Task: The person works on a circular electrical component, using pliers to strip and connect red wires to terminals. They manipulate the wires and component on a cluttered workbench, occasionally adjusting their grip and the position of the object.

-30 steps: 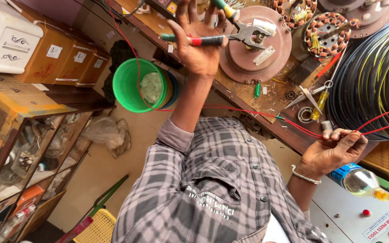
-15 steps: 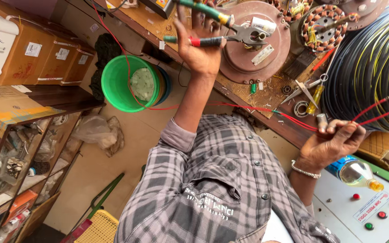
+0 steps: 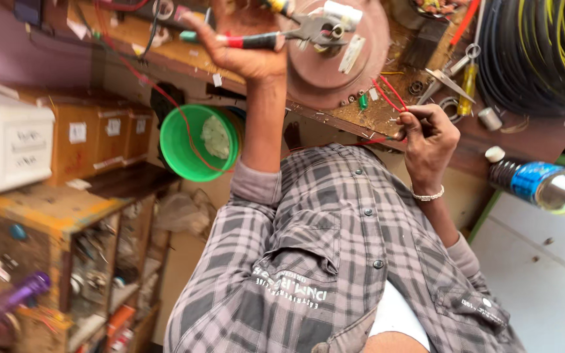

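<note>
My left hand (image 3: 246, 55) is raised and shut on the red and green handles of a pair of pliers (image 3: 295, 34). The plier jaws lie on a round brown motor plate (image 3: 335, 65) on the wooden bench (image 3: 387, 117). My right hand (image 3: 429, 140), with a bracelet at the wrist, pinches thin red wires (image 3: 387, 98) at the bench edge just below the plate. My grey checked shirt fills the lower middle.
Scissors (image 3: 449, 75) and a yellow screwdriver (image 3: 469, 82) lie right of the plate. A black and yellow cable coil (image 3: 544, 46) sits top right, a plastic bottle (image 3: 544, 186) below it. A green bucket (image 3: 197, 140), cardboard boxes (image 3: 99, 140) and a cluttered shelf (image 3: 67, 261) stand left.
My right hand has moved up and left with the red wires, from beside the bottle to the bench edge under the plate. My left hand keeps the pliers at the plate.
</note>
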